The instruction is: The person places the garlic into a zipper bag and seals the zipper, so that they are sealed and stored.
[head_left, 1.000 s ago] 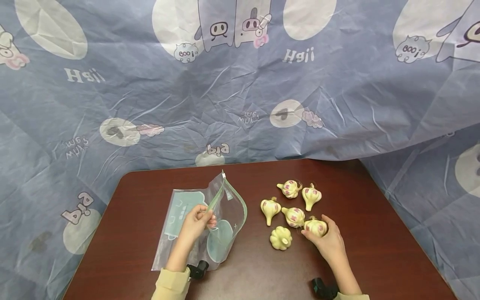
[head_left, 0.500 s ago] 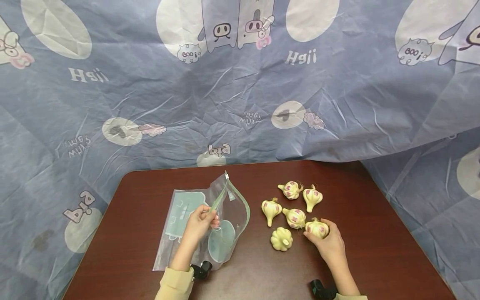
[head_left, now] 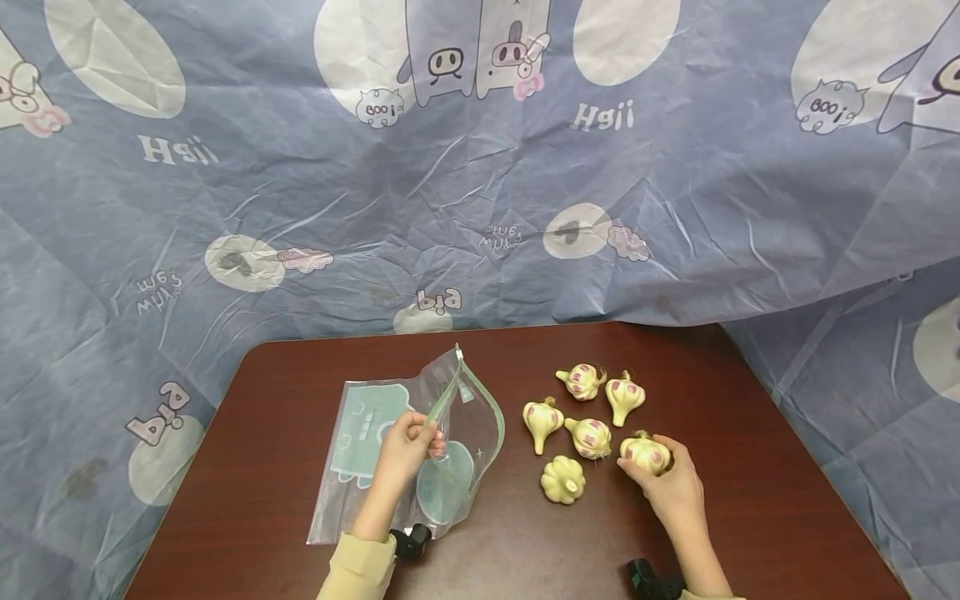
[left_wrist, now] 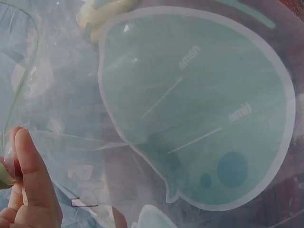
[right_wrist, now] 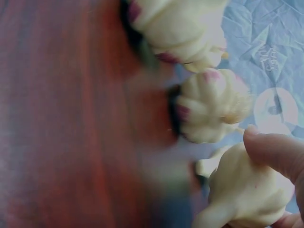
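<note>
Fingers [head_left: 672, 446] round garlic [head_left: 643, 455], farther right, perhaps aloft

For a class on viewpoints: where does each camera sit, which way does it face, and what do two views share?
Head: on the head, facing forward and down at cloth and table; forearms, left hand and right hand show.
Left wrist: on that wrist, facing the bag; left fingers show.
Right wrist: on that wrist, facing garlic bulbs; right fingers show.
Shared: head and right wrist show the held bulb.
</note>
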The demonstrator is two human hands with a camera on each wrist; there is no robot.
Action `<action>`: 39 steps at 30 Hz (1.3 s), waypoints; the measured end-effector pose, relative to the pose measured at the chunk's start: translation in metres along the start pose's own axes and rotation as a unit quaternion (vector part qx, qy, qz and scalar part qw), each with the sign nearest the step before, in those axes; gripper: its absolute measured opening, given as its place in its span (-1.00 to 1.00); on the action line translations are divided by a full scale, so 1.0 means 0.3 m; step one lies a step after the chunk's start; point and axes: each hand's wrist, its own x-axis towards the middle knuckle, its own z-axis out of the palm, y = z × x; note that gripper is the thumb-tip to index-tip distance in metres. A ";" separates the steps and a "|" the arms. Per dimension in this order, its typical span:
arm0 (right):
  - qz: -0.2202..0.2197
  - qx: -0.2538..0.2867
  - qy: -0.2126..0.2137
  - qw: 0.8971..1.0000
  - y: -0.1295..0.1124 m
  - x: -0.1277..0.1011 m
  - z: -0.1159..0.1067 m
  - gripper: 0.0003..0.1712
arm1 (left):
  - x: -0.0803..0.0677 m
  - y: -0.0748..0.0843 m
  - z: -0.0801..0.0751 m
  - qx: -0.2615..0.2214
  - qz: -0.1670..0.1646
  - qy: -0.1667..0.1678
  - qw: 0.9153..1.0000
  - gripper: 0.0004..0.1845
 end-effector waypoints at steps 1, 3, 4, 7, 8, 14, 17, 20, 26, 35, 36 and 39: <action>-0.002 0.000 0.005 1.000 -0.006 0.000 -0.005 -0.05 | 0.000 -0.001 0.001 -0.004 -0.001 0.000 1.000 -0.85; -0.007 -0.001 0.011 1.000 -0.019 0.001 -0.014 -0.05 | 0.001 0.000 0.005 -0.010 -0.001 -0.001 1.000 -0.85; -0.010 -0.001 0.014 1.000 -0.027 0.003 -0.018 -0.04 | 0.001 0.000 0.007 -0.012 -0.001 -0.002 1.000 -0.84; -0.014 0.002 0.019 1.000 -0.054 0.006 -0.031 -0.02 | 0.005 -0.005 0.013 -0.016 -0.003 -0.003 1.000 -0.85; -0.017 0.005 0.020 1.000 -0.065 0.008 -0.035 -0.02 | 0.006 -0.006 0.015 -0.016 -0.004 -0.004 1.000 -0.85; -0.034 0.051 0.005 0.998 -0.170 0.009 -0.053 -0.09 | 0.010 -0.020 0.029 -0.018 -0.004 -0.001 1.000 -0.86; -0.042 0.074 -0.019 0.996 -0.238 0.003 -0.053 -0.08 | 0.012 -0.026 0.037 -0.019 -0.003 0.000 1.000 -0.86; -0.058 0.087 -0.044 0.994 -0.308 -0.005 -0.044 -0.07 | 0.012 -0.027 0.044 -0.014 -0.007 0.001 1.000 -0.87; -0.106 0.113 -0.072 0.985 -0.433 -0.023 0.032 -0.15 | 0.016 -0.038 0.055 -0.005 -0.005 0.006 1.000 -0.88; -0.136 0.137 -0.130 0.972 -0.533 -0.075 0.197 -0.17 | -0.012 0.022 0.059 0.010 0.011 -0.004 1.000 -0.91; -0.142 0.140 -0.133 0.971 -0.539 -0.079 0.214 -0.17 | -0.017 0.032 0.060 0.013 0.008 -0.004 1.000 -0.91; -0.155 0.148 -0.141 0.967 -0.551 -0.092 0.256 -0.19 | -0.021 0.038 0.064 0.017 0.001 0.000 1.000 -0.91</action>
